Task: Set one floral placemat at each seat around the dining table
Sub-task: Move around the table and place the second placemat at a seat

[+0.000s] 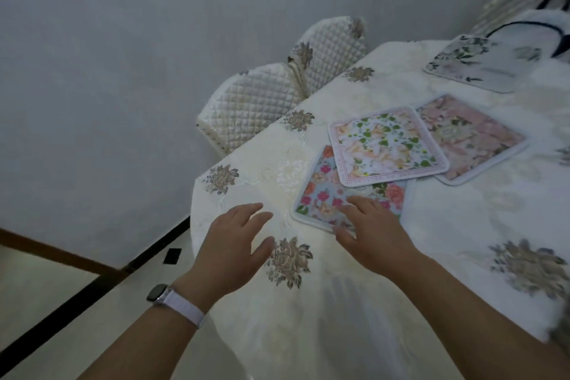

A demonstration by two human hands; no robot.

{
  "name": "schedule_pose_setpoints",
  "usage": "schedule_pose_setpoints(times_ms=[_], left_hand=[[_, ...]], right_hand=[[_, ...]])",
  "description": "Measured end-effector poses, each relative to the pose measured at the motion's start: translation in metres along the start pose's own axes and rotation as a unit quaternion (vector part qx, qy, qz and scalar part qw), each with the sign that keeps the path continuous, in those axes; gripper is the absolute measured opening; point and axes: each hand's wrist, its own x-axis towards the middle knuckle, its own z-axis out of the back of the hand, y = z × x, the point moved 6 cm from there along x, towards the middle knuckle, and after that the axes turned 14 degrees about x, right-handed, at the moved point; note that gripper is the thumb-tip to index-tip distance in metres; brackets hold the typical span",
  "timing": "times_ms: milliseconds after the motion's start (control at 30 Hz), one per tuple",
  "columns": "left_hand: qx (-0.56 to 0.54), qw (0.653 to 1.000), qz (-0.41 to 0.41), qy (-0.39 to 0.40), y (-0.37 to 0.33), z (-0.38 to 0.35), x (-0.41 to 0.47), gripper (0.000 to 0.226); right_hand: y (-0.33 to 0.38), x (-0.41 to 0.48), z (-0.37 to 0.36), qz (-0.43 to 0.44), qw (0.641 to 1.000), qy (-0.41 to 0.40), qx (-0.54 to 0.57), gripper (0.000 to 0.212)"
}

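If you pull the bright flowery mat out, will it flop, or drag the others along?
The bright mat lies flat with a neat edge, so it probably bends only slightly. The green-leaf mat overlaps its far end, so pulling may drag that one along. The right hand resting on it looks relaxed, so it is likely light.

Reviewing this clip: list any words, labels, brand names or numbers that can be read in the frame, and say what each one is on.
No readable text in this frame.
Grey floral placemat: faint marks near its middle, too blurred to read.
Pink-bordered placemat: border is pattern only, no letters made out.
Watch on the left wrist: its face is dark, nothing legible.
Tablecloth: flower motifs only.
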Motion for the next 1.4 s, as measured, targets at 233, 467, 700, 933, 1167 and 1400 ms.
schedule_pose_setpoints(times_ms=[233, 467, 700, 933, 1167, 1400], left_hand=[[-0.031, 0.997, -0.069, -0.004, -0.021, -0.019, 0.053, 0.046], [-0.073, 0.987, -0.139, 0.028, -0.019, -0.063, 0.111, 0.048], [-0.123, 0.967, -0.218, 0.056, -0.003, -0.131, 0.196, 0.044], [-0.162, 0.954, -0.221, 0.120, 0.013, -0.207, 0.282, 0.048], [-0.214, 0.946, -0.172, 0.174, 0.012, -0.256, 0.362, 0.053], [-0.273, 0.939, -0.097, 0.184, -0.020, -0.274, 0.456, 0.063]], right_hand=[[-0.026, -0.007, 0.011, -0.052, 0.998, -0.026, -0.015, 0.050], [-0.050, 0.013, 0.008, -0.147, 0.987, -0.057, 0.011, 0.042], [-0.080, 0.063, -0.043, -0.270, 0.961, -0.047, 0.048, 0.030], [-0.108, 0.114, -0.075, -0.423, 0.866, -0.139, 0.228, 0.054], [-0.134, 0.146, -0.072, -0.463, 0.698, -0.341, 0.426, 0.052], [-0.162, 0.149, -0.069, -0.463, 0.553, -0.478, 0.501, 0.014]])
